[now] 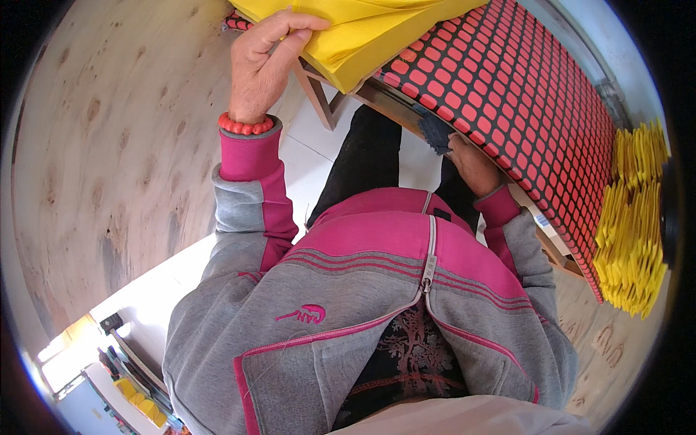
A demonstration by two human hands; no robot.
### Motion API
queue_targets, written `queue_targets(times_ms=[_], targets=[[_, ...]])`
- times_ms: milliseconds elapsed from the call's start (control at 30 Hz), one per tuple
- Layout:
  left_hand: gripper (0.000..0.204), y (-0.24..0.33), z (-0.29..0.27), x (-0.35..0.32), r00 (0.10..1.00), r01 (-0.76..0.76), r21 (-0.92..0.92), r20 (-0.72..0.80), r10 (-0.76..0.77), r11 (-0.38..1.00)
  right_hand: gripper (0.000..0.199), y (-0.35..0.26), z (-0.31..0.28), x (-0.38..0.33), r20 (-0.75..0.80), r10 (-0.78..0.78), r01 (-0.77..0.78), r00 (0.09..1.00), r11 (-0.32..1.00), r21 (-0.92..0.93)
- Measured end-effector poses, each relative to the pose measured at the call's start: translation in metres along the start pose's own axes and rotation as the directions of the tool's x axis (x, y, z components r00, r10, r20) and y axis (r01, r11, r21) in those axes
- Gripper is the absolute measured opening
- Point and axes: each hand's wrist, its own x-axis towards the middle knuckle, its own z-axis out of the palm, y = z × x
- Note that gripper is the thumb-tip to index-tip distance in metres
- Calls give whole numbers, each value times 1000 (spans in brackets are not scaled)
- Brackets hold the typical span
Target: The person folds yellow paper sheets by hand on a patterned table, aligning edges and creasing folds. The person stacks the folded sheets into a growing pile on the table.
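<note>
At the near left corner of the patterned table, my left hand (264, 65) pinches the edge of a yellow fabric piece (370, 32) between thumb and fingers. The yellow fabric has folds and hangs slightly over the table's front edge. A red bead bracelet (246, 127) circles my left wrist. Lower and to the right, my right hand (475, 165) is at the underside of the table edge, its fingers closed on a dark grey cloth (435, 133) with a jagged border. Part of that hand is hidden by the tabletop.
A red-and-black patterned cover (522, 94) lies over the table. Folded yellow pieces (631, 239) are stacked at its right end. A wooden board surface (123, 145) spans the left side. Beneath the table are a wooden leg (315, 98) and white floor tiles (304, 148).
</note>
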Motion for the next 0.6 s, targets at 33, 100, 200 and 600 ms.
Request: queue_targets(times_ms=[33,100,200,600], targets=[[23,0,-1,0,1000,10,9,0,-10,1000,25,-3,-3,1,12,-4,5,1000,1000,-21],[24,-2,-2,-1,1000,31,27,-2,-31,999,26,-14,-13,3,9,-29,29,1000,998,-64],[25,-5,-4,0,999,24,-12,29,-24,1000,25,-46,-40,4,15,-131,131,991,991,4],[26,-4,-6,0,996,54,-23,75,-52,998,15,-133,-189,121,-519,-523,693,676,690,208]])
